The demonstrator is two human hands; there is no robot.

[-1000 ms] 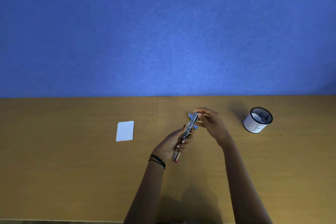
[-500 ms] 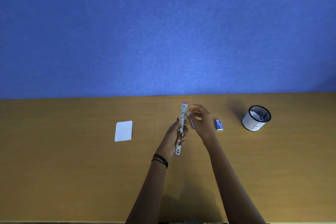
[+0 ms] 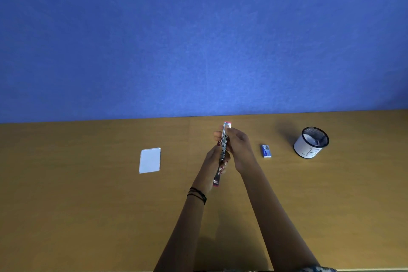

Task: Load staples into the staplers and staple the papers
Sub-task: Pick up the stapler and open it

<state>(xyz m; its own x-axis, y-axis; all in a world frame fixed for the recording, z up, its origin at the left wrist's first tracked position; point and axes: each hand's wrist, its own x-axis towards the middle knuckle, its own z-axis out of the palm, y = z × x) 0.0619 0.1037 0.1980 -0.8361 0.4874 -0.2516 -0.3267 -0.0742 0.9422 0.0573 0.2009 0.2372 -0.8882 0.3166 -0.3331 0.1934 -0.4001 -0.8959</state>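
Head view: both hands meet at mid-table, stapler between them.
Left hand [image 3: 213, 161]: wrapped around the lower half of the stapler [image 3: 223, 150], fingers curled over its right side; black bands [image 3: 197, 195] on the wrist.
Right hand [image 3: 239, 147]: clenched on the stapler's upper half, fingertips [image 3: 217, 134] reaching across to its left side.
Stapler: opened out long and straight, metal channel facing up, pink ends showing at top and bottom; lifted off the table [image 3: 88, 205], running roughly away from the person.
Staples in channel: cannot tell, too small.
Staple box [image 3: 266, 150]: small, blue-and-white, flat on the table just right of the right hand, not touching it.
Pen cup [image 3: 311, 142]: black mesh with a white paper band, further right, well apart from the box; contents unclear.
Papers [image 3: 150, 160]: small white stack, lying flat left of the hands, well apart.
Backdrop: blue wall [image 3: 198, 40] behind the table's far edge.
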